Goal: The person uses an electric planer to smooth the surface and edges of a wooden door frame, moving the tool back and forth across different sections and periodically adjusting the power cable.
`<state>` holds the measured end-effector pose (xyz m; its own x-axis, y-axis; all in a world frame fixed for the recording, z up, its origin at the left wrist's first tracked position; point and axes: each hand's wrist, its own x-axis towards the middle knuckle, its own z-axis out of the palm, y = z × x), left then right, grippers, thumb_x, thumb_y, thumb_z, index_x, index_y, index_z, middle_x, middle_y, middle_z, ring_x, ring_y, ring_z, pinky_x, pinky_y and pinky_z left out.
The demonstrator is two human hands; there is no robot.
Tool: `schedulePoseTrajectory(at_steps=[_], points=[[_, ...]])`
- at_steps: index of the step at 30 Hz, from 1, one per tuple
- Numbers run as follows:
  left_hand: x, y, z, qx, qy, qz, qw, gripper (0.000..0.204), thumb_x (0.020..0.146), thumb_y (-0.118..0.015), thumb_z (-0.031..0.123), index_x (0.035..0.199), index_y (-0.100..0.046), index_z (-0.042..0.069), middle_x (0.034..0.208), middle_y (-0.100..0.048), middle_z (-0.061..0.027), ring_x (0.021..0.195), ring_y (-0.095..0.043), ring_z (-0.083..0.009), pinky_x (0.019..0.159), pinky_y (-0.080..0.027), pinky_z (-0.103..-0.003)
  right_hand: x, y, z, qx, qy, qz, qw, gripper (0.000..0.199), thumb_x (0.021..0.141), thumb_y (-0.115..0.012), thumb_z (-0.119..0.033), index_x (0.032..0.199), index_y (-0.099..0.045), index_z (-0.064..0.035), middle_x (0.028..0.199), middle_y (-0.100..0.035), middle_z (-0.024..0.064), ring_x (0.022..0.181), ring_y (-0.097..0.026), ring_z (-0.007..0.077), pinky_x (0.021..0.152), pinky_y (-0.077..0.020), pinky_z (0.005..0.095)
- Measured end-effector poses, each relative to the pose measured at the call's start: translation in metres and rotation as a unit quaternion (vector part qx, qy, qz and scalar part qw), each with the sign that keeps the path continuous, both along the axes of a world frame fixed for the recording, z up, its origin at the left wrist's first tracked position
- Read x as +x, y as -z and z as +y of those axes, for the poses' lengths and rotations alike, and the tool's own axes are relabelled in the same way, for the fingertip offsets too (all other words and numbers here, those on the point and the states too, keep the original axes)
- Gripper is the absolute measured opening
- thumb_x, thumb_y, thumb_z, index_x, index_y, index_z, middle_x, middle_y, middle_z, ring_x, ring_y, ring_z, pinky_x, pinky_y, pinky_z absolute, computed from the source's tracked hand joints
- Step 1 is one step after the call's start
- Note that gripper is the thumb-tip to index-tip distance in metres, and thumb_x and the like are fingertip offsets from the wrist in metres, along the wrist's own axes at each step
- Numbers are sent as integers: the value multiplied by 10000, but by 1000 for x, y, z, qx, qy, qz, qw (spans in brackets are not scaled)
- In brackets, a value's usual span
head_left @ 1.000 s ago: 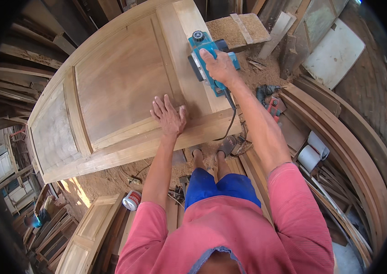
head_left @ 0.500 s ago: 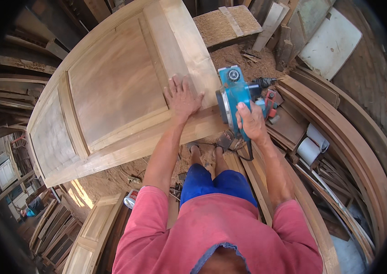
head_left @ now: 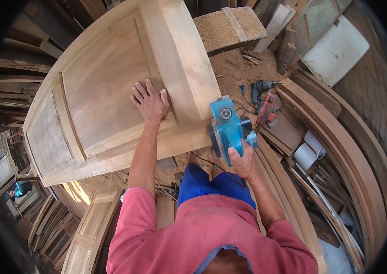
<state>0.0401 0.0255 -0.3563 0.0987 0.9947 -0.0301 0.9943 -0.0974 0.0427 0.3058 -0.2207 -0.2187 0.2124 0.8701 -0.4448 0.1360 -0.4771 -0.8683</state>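
A large panelled wooden door (head_left: 184, 73) lies in front of me. My left hand (head_left: 151, 104) rests on its recessed panel with fingers spread, beside the frame piece. In my right hand (head_left: 243, 160) is a blue electric planer (head_left: 230, 128), gripped by its rear handle. The planer stands at the door's right edge, near its closest corner. Whether its sole touches the wood I cannot tell. A dark cord trails from the planer past my legs.
Right of the planer lie a dark green drill (head_left: 261, 89) and a red power tool (head_left: 267, 109). Long curved boards (head_left: 339, 132) are stacked on the right. A sawdust-covered board (head_left: 227, 29) sits beyond the door. At lower left stands another panelled door (head_left: 86, 237).
My left hand has slid left from the frame piece onto the panel. My right hand has brought the planer nearer to me and slightly left, uncovering more of the drill and red tool.
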Motion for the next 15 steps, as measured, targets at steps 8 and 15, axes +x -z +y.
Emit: schedulePoseTrajectory(at_steps=[8, 15], points=[[-5, -1, -3, 6, 2, -18, 1000, 780, 1009, -470, 485, 1613, -284, 27, 1652, -178, -358, 1536, -135, -546, 1217, -85, -692, 8, 28, 191, 79, -16, -28, 996, 478, 983, -627, -441, 979, -675, 34, 827, -691, 248, 807, -689, 410, 748, -523, 466], [-11, 0, -2, 8, -2, -29, 1000, 737, 1028, -428, 489, 1622, -286, 76, 1660, -192, -333, 1549, -139, -517, 1225, -95, -670, 16, 51, 389, 115, -31, -17, 993, 568, 977, -640, -524, 724, -610, -15, 623, -601, 68, 527, -587, 163, 503, -472, 337]])
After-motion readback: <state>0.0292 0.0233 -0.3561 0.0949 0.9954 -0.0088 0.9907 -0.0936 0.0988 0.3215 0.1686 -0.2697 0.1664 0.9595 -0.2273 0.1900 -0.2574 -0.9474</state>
